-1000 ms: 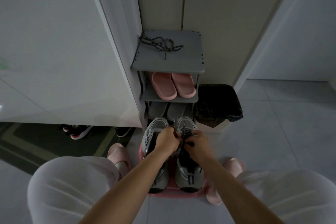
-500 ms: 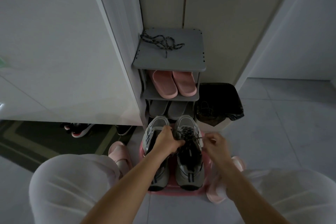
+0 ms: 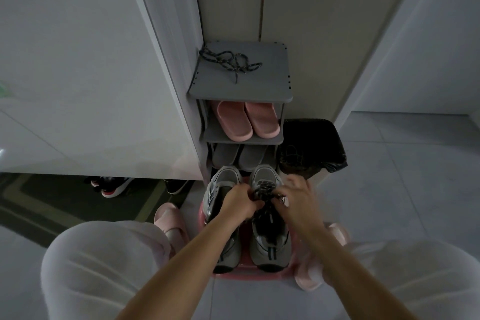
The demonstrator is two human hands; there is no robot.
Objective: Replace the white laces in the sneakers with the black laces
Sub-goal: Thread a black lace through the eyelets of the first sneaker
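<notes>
Two grey sneakers stand side by side on a pink stool (image 3: 249,274) between my knees. The right sneaker (image 3: 270,241) carries a dark speckled lace (image 3: 265,187) through its front eyelets. My left hand (image 3: 240,202) grips that lace at the shoe's left side. My right hand (image 3: 298,200) pinches the lace at the right side. The left sneaker (image 3: 220,189) has its tongue area partly hidden by my left hand. Another dark speckled lace (image 3: 230,61) lies loose on top of the grey shoe rack (image 3: 272,86).
Pink slippers (image 3: 248,121) and grey slippers (image 3: 240,156) fill the rack's lower shelves. A bin with a black bag (image 3: 311,145) stands right of the rack. A white door panel (image 3: 91,73) is at left, with dark shoes (image 3: 114,186) under it.
My right hand, which had pulled out to the right with the lace, has come back in to the right sneaker's eyelets. My left hand stays on the shoe.
</notes>
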